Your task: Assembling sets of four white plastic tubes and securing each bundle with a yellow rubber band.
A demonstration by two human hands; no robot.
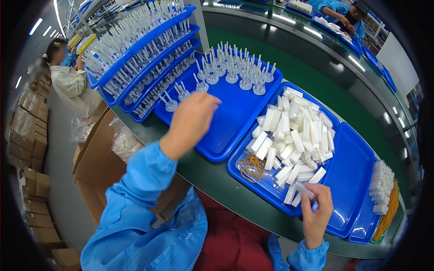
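Observation:
My left hand (192,119) is over a blue tray (217,135), its fingers curled and partly hidden behind the back of the hand. Whatever they may hold does not show. Just beyond the fingertips, a clear plastic piece with upright stems on a round base (202,85) stands in the tray. Several more such pieces form rows along its far side. My right hand (317,208) pinches a whitish, translucent plastic tube (304,189) between thumb and fingers. It is at the near right corner of a second blue tray (239,175), heaped with white block-shaped pieces (296,140).
Brown rubber bands (252,169) lie in the second tray. Stacked blue trays (144,54) full of stemmed pieces stand left. Rightward are another blue tray (348,180), bundled white pieces (381,185) and more bands (389,210). A cardboard box (101,176) and other people are nearby.

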